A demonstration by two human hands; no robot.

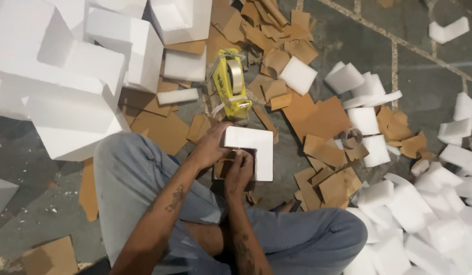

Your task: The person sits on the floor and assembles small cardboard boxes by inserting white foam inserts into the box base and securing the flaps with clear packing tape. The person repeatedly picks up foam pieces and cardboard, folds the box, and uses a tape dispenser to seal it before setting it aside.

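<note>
1. As seen from the head camera, an L-shaped white foam corner piece (254,147) is held just above the floor (429,86), between the person's knees and a yellow tape dispenser (231,84).
2. One leg of the L runs level across the frame at the top; the other, longer leg runs down the right side toward the person. The outer corner thus points up and to the right, and the open inner angle faces down and to the left.
3. A brown cardboard piece (227,167) is seated in that inner angle, touching the foam.
4. The left hand (211,146) is closed on the left end of the level leg and the cardboard beside it.
5. The right hand (240,172) is closed over the cardboard and the inner edge of the foam, fingers curled; whether tape is pinched beneath them cannot be told.
6. The tape dispenser lies just beyond the foam piece, its long axis running away from the person.
7. The floor is dark grey stone with pale joint lines, and is strewn with brown cardboard offcuts (322,114).
8. A heap of small white foam corner pieces (424,214) lies to the right, and large white foam blocks (73,86) are stacked at the upper left.
9. A bare tape core (351,137) rests among the offcuts to the right.
10. The person is seated on the floor in blue jeans (134,178), legs crossed.
</note>
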